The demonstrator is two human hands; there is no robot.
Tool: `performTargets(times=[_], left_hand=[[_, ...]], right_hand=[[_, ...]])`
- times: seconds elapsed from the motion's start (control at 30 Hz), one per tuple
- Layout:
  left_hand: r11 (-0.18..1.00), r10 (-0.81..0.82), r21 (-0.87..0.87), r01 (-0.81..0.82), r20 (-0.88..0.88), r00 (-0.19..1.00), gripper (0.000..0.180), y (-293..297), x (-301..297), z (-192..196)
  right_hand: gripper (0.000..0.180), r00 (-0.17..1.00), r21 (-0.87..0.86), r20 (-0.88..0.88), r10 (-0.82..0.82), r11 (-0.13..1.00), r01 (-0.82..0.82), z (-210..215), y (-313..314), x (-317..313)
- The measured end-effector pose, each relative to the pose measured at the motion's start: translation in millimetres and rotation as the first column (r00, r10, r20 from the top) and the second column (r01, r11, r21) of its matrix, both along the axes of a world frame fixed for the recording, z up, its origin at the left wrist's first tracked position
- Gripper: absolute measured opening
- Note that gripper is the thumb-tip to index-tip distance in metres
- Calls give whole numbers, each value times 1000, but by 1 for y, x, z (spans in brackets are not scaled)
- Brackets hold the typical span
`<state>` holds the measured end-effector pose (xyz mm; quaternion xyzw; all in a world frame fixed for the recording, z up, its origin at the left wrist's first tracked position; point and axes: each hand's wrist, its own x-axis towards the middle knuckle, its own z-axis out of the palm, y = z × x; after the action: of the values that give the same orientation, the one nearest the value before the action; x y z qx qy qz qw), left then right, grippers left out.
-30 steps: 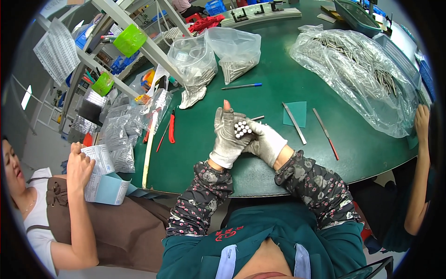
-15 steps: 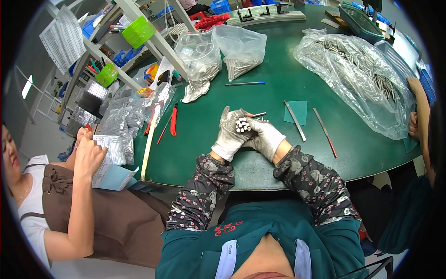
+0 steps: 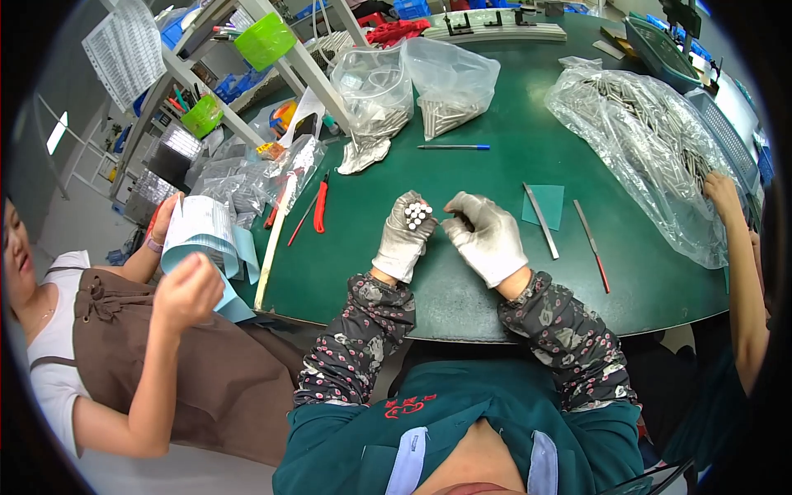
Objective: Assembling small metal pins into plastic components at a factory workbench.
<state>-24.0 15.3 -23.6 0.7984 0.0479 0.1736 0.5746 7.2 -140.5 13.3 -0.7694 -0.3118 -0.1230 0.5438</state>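
White-ended rods [image 3: 417, 216] are held bundled above the green table [image 3: 466, 318] by the wrapped left hand [image 3: 399, 241], while whether anything is pinched by the curled right hand [image 3: 492, 239] near it cannot be told; gathering seems under way, with a steady left grip probably called for next.

Rods [image 3: 418, 215] in left hand [image 3: 399, 246], right hand [image 3: 492, 241] just beside; beyond them on the table [image 3: 668, 239], pen [image 3: 454, 148], then bags [image 3: 454, 78]; stick [image 3: 275, 241] left, tools [image 3: 592, 247] right.
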Motion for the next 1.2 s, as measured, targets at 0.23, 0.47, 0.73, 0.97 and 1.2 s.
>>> performTargets(times=[0.23, 0.47, 0.73, 0.97, 1.2], left_hand=[[965, -129, -210, 158, 146, 981, 34, -6, 0, -13], [936, -187, -289, 201, 76, 980, 40, -11, -3, -10], [922, -50, -387, -27, -187, 981, 30, -7, -9, 9], [840, -89, -542, 17, -107, 990, 17, -19, -13, 22], [852, -194, -509, 121, -93, 976, 16, -21, -15, 25]], right_hand=[[19, 968, -146, 243, 66, 989, -31, 2, 5, -2], [17, 954, -250, 282, 99, 968, -27, -2, 6, 7], [13, 965, 440, -156, 213, 889, -125, -8, 7, 18], [7, 948, 301, -239, 212, 944, -136, -21, -1, 11], [10, 987, 191, -109, 117, 977, -95, -22, 7, 7]])
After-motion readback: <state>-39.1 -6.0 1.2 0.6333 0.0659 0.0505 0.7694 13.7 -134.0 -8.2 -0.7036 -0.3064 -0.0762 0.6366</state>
